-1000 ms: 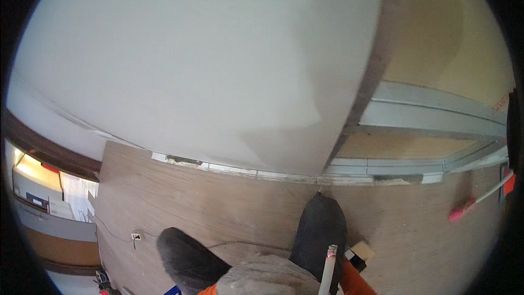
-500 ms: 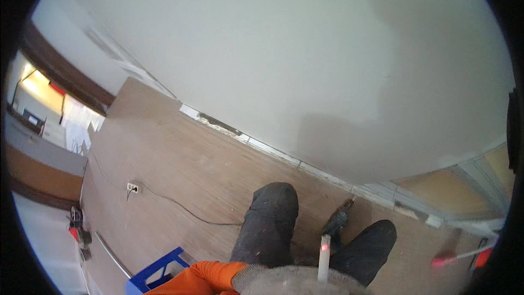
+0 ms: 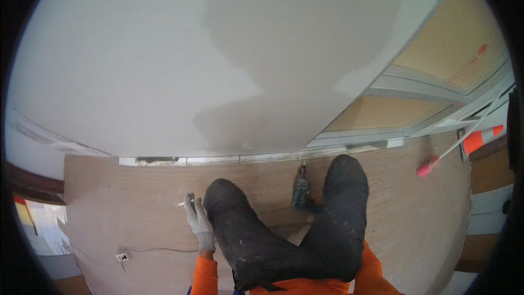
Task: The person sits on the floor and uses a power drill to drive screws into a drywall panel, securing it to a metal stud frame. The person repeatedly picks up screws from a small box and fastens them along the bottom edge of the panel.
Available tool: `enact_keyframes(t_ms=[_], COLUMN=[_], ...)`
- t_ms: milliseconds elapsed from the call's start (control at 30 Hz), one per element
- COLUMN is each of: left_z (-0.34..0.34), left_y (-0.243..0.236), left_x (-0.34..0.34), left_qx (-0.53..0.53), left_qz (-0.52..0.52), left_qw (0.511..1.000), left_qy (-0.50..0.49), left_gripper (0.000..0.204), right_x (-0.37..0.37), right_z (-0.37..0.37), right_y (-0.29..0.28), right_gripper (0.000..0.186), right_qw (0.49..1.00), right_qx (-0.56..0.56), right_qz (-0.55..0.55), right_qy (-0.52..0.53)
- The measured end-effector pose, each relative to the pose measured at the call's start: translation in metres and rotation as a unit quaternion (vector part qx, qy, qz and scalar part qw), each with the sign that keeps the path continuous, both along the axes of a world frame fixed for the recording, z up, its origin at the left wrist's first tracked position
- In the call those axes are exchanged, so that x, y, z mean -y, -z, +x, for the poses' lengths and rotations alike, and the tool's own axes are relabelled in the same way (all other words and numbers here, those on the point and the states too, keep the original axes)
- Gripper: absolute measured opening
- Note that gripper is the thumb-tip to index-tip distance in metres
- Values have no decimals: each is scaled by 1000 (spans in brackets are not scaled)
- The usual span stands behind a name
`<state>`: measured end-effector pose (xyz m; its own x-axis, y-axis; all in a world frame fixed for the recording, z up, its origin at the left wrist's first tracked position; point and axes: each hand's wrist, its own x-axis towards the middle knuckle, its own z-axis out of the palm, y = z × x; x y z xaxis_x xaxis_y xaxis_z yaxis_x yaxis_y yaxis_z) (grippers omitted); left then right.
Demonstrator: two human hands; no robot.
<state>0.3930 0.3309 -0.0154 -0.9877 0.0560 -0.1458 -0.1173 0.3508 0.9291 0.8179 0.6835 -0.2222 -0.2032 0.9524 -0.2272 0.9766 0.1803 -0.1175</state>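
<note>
We see the left hand [image 3: 199, 219] in a grey glove, low above the floor [image 3: 142, 202], just beside the left knee [image 3: 221, 196]. Its fingers are nearly together, and between them they keep a thin white cigarette [image 3: 183, 204], which points to the left. The right hand is not visible to us: only the orange right sleeve [image 3: 372, 270] appears, next to the right leg [image 3: 344, 207], so we cannot tell if that hand is wide, narrow or holding something.

The dark drill [image 3: 301, 188] is between the two knees, with its tip toward the foot of the wall. Its handle end goes close to the right leg, and we cannot tell if they touch. No drilling is visible to us.

As for how far the work has come, we judge that it is partly done. The large white panel [image 3: 131, 71] is standing in its place, but on the right the grey frame [image 3: 426, 88] and the yellowish boards [image 3: 447, 38] are uncovered. Along the bottom, the pale strip [image 3: 218, 160] looks rough and has a dark gap [image 3: 156, 160] on its left part, so this edge seems unfinished to us. Whether any hole is made at the drill tip is too small to tell.
</note>
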Motion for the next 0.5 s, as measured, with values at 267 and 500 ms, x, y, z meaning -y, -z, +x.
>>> enact_keyframes(t_ms=[267,500], left_z=[32,37], left_y=[-4,-12], left_x=[-39,-68], left_qx=[-100,-121], left_qz=[-103,-81], left_qw=[990,989], left_qy=[12,-36], left_gripper=[58,59], right_x=[-22,-49], right_z=[47,83], right_y=[17,29], right_gripper=[56,53], right_qw=[993,980], right_qx=[24,28], right_qz=[-66,-121], right_qy=[99,154])
